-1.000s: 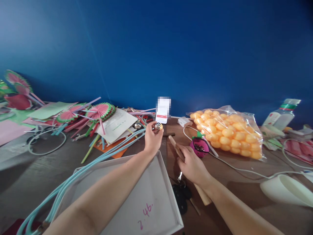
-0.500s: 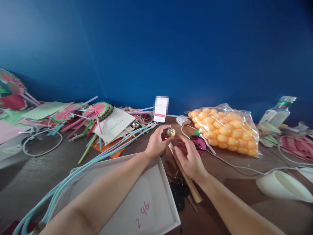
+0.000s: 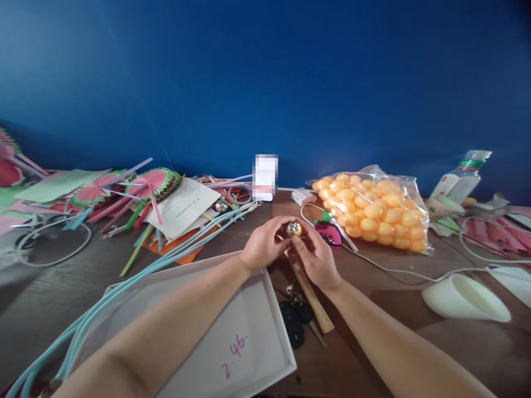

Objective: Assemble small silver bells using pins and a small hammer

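A small shiny metal ball [image 3: 294, 228], silver with a golden sheen, is pinched between the fingertips of both hands above the table. My left hand [image 3: 264, 243] grips it from the left, thumb below and fingers over the top. On the other side, my right hand [image 3: 318, 257] closes on it with thumb and fingers. Part of the ball is hidden by the fingers. Under the hands lies a flat wooden stick [image 3: 311, 293], with black-handled scissors or keys [image 3: 294, 320] next to it; which of these cannot be made out.
A white box lid [image 3: 199, 342] lies under my left forearm, with pale blue tubes [image 3: 166, 263] across it. Watermelon-patterned paper fans [image 3: 151, 185] are at left. A bag of orange balls [image 3: 373, 213], a phone [image 3: 265, 179], a white cup [image 3: 440, 298] and a bottle [image 3: 460, 179] stand around.
My right hand has moved in to the left and its fingers now meet the ball that my left hand was holding. The camera view has shifted slightly.
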`<state>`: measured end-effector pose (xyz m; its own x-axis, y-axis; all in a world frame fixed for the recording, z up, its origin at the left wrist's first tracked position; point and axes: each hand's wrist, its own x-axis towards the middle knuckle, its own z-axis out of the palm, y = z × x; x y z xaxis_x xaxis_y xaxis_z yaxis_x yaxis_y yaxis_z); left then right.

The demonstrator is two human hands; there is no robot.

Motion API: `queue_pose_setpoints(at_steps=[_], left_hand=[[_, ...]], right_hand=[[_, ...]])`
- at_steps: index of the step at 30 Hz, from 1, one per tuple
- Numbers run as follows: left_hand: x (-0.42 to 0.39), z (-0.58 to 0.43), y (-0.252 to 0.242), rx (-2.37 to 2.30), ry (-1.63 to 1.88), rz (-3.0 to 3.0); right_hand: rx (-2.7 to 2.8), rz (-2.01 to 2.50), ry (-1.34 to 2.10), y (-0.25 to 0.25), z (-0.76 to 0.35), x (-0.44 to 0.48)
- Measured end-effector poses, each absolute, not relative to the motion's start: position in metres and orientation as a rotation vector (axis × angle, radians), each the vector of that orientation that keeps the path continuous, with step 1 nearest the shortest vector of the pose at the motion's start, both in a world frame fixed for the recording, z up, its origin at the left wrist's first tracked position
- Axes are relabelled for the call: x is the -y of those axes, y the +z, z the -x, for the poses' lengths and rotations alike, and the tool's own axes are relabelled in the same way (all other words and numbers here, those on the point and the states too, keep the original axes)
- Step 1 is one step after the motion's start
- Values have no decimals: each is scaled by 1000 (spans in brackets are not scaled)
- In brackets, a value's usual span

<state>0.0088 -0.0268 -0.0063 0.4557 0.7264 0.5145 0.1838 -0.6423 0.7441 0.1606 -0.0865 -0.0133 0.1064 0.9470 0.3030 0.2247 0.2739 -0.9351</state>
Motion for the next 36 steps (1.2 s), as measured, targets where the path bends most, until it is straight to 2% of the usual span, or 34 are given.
queue_pose_setpoints(at_steps=[18,26,36], left_hand=[[26,-8,-11,-783,1148,-2209],[26,-8,-13,-770,1161,-2280],[19,-8,-3,-690,1087,-1663]], right_hand=[[1374,1176,798,-15,-160,83],[1389,1177,690,-20,-159,81],[1423,1145,577,-28,-163,78]])
